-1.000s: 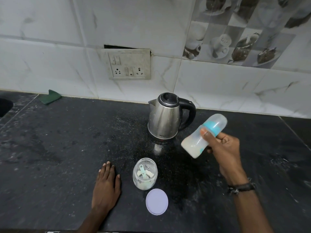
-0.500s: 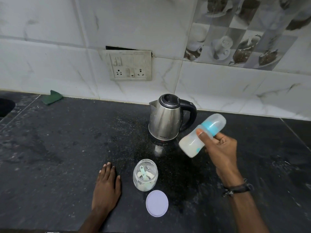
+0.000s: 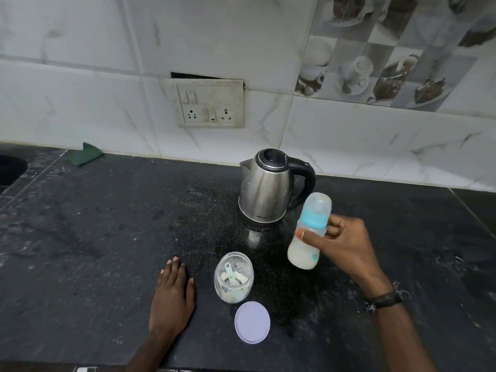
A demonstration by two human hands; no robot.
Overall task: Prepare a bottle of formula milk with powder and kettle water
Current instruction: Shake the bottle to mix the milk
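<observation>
My right hand grips a capped baby bottle with a blue collar and milky liquid in its lower half. It is held nearly upright above the black counter, just right of the steel kettle with a black handle. An open clear jar holds formula powder and a pale green scoop. Its lilac lid lies flat in front of it. My left hand rests flat on the counter, left of the jar, fingers together and holding nothing.
The black stone counter is speckled with spilled powder around the kettle. A green cloth lies at the back left by the tiled wall. A sink edge shows at far left. A wall socket panel sits above the kettle.
My right hand has swung the bottle from a steep tilt to nearly upright and brought it lower and closer to the jar. My left hand has stayed put.
</observation>
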